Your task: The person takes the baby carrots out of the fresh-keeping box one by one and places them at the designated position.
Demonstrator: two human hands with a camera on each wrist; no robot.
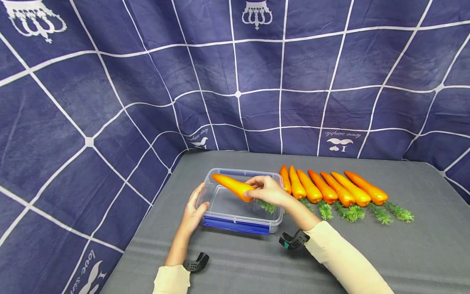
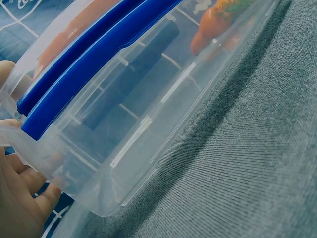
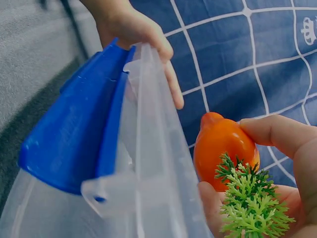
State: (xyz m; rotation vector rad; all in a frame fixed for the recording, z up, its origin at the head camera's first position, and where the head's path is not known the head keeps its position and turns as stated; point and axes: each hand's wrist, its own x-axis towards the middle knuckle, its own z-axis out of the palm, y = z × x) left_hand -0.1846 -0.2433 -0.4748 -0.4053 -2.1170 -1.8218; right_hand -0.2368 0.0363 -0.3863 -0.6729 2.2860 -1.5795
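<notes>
An orange toy carrot [image 1: 233, 186] with green leaves [image 3: 257, 201] is pinched near its leafy end between the thumb and fingers of my right hand [image 1: 267, 190]. It is tilted above a clear plastic box [image 1: 238, 217], its tip toward the far left. Blue clasps [image 2: 99, 69] run along the box's long sides. At the box's left end, my left hand [image 1: 192, 210] touches the wall and front corner with fairly straight fingers. Right of the box, several more carrots [image 1: 327, 188] lie side by side, leaves toward me.
A grey cloth [image 1: 147, 253] covers the table. Behind and to the left hangs a dark blue curtain [image 1: 301, 69] with white grid lines. Black bands [image 1: 196, 262] are on both wrists.
</notes>
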